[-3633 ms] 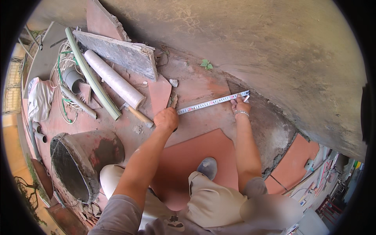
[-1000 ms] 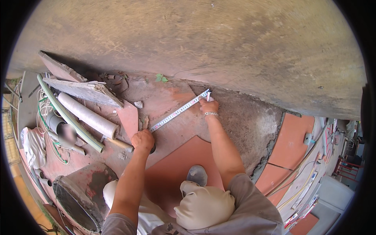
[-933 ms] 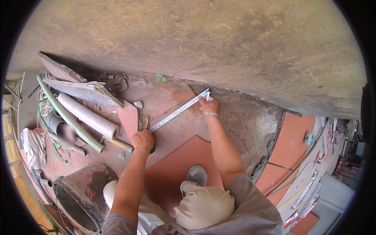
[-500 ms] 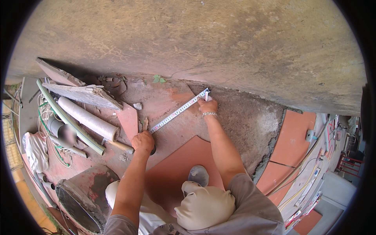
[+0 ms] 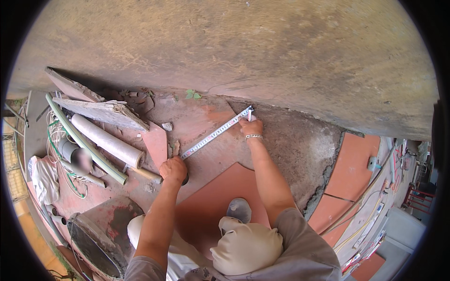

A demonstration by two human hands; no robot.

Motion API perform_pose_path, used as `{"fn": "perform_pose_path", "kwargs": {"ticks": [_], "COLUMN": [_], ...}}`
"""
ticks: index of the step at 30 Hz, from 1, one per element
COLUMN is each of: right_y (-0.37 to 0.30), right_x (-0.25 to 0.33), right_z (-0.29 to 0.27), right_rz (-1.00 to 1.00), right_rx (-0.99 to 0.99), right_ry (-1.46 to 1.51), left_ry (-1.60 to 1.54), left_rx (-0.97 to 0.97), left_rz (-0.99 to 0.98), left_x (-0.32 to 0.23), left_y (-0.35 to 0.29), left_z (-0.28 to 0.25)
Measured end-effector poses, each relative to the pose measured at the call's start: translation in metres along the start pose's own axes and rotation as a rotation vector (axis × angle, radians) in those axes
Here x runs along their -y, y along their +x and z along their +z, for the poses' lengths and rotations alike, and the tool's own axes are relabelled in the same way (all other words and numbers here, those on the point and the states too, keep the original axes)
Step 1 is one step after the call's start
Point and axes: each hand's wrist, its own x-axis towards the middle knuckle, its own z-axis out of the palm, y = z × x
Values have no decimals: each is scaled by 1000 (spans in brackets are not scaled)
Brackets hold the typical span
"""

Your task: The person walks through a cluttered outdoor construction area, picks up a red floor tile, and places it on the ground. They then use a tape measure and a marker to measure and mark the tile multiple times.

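A white tape measure (image 5: 216, 134) stretches slantwise between my hands, its blade pulled out over the ground. My left hand (image 5: 173, 169) is closed around its near end; a dark rounded part, likely the case, shows just below the fingers. At the far end, close to the wall's foot, my right hand (image 5: 251, 126) pinches the blade's tip. A short white stick-like thing, perhaps a marker (image 5: 250, 114), stands up from the same fingers. Under my shoe (image 5: 239, 210) lies a large terracotta tile (image 5: 206, 206). Bare rough mortar (image 5: 300, 145) spreads to the right of my right hand.
A stained wall (image 5: 234, 47) runs along the far side. Broken slabs (image 5: 103, 111), a plastic-wrapped roll (image 5: 108, 140), a pale green pipe (image 5: 86, 140) and a mortar-stained bucket (image 5: 105, 234) lie left. Laid tiles (image 5: 349, 168) and cables (image 5: 358, 208) are at right.
The whole view has shifted slightly, so things sit a little farther right. Both hands keep the same hold on the stretched tape.
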Motion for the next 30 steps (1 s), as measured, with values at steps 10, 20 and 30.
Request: {"fn": "perform_pose_path", "kwargs": {"ticks": [10,20,30], "right_y": [16,3,0], "right_x": [-23,-6,1], "right_z": [8,0,-1], "right_rz": [-42,41,27], "right_rx": [-9,1,-17], "right_ry": [-4,126,80], "left_ry": [-13,58,28], "left_rx": [-6,17,-8], "left_rz": [0,75,54], "left_x": [3,2,6], "left_y": [5,1,6], "left_z": [6,0,6]}}
